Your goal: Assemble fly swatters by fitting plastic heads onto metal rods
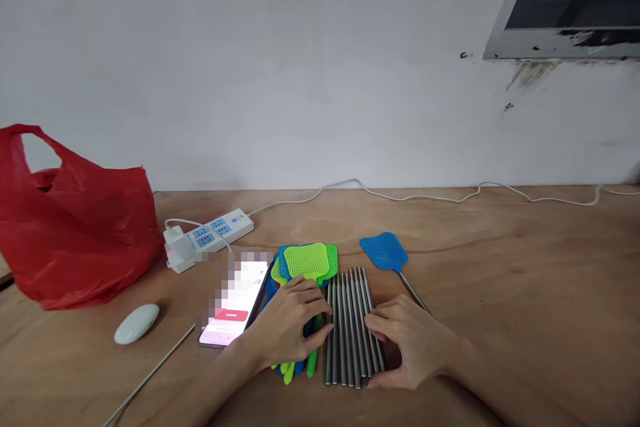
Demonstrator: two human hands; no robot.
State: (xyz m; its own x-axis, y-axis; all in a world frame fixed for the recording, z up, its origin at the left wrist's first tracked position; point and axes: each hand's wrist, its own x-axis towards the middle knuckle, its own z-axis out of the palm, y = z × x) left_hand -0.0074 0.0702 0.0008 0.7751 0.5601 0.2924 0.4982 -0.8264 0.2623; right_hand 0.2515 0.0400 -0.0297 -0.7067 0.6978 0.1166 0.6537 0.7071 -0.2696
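A row of slim silver metal rods (349, 333) lies side by side on the wooden table, between my two hands. My left hand (295, 320) rests over a pile of plastic fly swatters, its thumb and fingers apart and their tips close to the leftmost rod. A yellow-green swatter head (307, 261) tops that pile, with blue and green ones under it; my hand hides part of their handles. On the other side, my right hand (403, 337) has fingertips against the right edge of the row, thumb spread near the lower ends. Beyond it lies a blue fly swatter (385, 251) with a metal shaft.
A lit phone (237, 300) lies left of the pile. Behind it sits a white power strip (223, 230) with a plugged-in charger (179, 249). A white computer mouse (137, 323) and a red plastic bag (80, 233) are at left. A cable (415, 197) runs along the wall.
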